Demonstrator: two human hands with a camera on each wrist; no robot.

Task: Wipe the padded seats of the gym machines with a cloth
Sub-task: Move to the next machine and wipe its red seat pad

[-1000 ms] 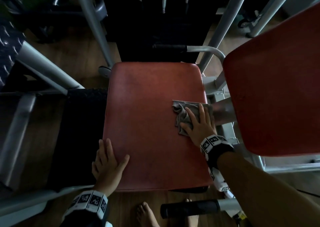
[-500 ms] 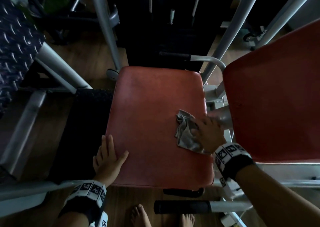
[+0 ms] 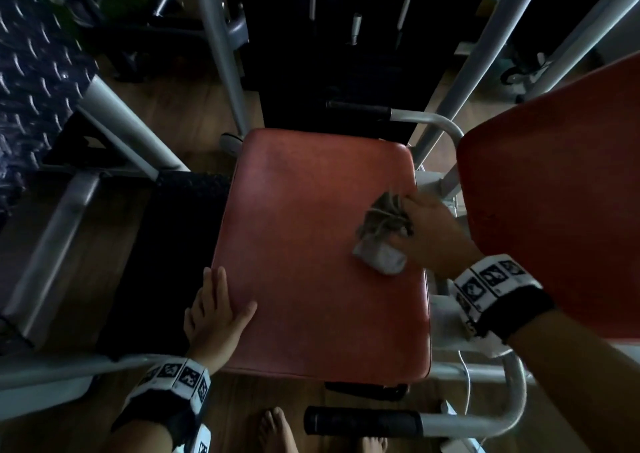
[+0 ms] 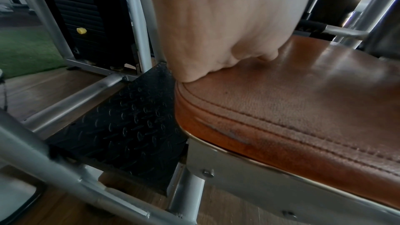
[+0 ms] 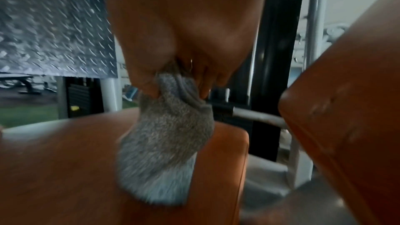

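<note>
The cloth (image 3: 381, 238) is held bunched in the right hand (image 3: 429, 241) over the seat's (image 3: 311, 245) right edge. The seat's left edge is steadied by the flat left hand (image 3: 211, 314). Judged mid-wipe; the cloth needs pressing down again.

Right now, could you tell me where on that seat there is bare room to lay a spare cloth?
The seat pad is bare through its middle and far half, between the left hand on its near-left edge and the right hand gripping the cloth at its right edge. It is crowded there, beside the backrest.
</note>
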